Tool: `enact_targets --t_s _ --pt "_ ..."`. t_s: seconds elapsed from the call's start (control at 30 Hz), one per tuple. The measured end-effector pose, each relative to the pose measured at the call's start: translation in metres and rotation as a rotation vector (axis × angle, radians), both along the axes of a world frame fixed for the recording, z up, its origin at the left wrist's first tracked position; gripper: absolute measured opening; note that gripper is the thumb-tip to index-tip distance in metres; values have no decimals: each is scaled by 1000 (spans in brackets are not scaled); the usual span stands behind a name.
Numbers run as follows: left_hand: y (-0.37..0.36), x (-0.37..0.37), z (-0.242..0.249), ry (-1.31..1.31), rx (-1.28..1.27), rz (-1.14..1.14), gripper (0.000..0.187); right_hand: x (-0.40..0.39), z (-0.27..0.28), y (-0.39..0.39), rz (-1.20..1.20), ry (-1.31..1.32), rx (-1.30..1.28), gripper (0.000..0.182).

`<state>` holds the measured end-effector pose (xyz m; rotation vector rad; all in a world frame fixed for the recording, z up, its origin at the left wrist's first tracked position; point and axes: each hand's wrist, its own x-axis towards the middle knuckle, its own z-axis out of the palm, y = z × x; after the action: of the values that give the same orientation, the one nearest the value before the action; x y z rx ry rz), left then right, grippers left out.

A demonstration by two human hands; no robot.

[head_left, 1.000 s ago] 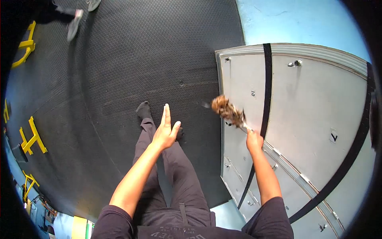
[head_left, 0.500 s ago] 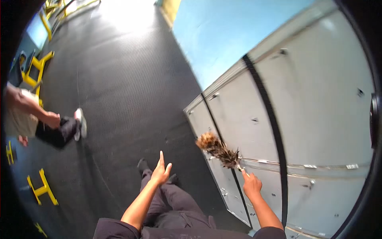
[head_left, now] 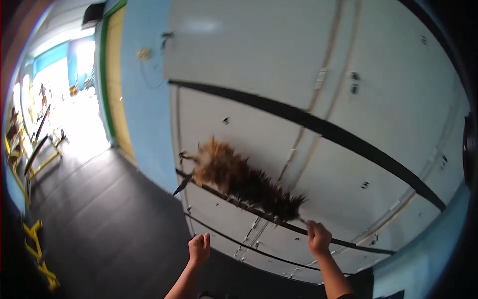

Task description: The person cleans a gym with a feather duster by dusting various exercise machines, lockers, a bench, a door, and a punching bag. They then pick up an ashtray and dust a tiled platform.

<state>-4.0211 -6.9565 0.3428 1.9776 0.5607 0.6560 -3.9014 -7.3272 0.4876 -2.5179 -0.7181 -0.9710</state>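
The right hand point(head_left: 318, 238), between 4 and 5 o'clock in the view, has its fingers closed around the thin handle of a feather duster point(head_left: 244, 182). The duster reaches from that fist toward 10 o'clock, its brown plume lying across the view of the pale locker doors point(head_left: 234, 114); whether the feathers touch them or hover just off, I cannot tell. The left hand point(head_left: 200, 249), between 6 and 7 o'clock, shows the thumb raised and the fingers seemingly curled, with nothing visible in it; how tightly it closes is hidden.

The likeliest trouble is at the plume's 10 o'clock end, where a door latch point(head_left: 185, 155) shows right beside the feathers: a brisk sideways sweep could snag and pull some out. A loose grip so near the handle's end could let the duster twist. A wide swing toward 10 or 11 o'clock could also catch the cord under the wall outlet point(head_left: 144, 54).
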Motion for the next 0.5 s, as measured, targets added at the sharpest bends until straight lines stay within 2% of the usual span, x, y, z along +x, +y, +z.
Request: enact_targets --t_s 0.03,0.07,0.1,0.13,0.2,0.27,0.33,0.43,0.5 --pt "1 12 23 -32 12 -25 41 2 15 -2 -38 -22 29 17" --pt "1 25 49 -55 39 -63 41 5 27 -4 -55 -83 193 17" --pt "-1 40 74 -187 162 -76 35 9 34 -9 -69 -148 354 18" --pt "-6 54 102 -324 274 -86 29 9 40 -11 -100 -175 371 18" --pt "-14 80 161 -563 239 -280 15 11 50 -4 -45 -19 427 19" --pt "-21 95 220 -595 412 -343 37 16 68 -4 -76 -44 410 18" --pt "-26 106 271 -702 538 -423 55 20 101 -2 -83 -302 326 18" --pt "-40 104 341 -629 685 -442 64 26 148 -11 -104 -359 488 21" --pt "-50 110 375 -678 916 -410 72 18 193 -11 -153 -295 728 22"
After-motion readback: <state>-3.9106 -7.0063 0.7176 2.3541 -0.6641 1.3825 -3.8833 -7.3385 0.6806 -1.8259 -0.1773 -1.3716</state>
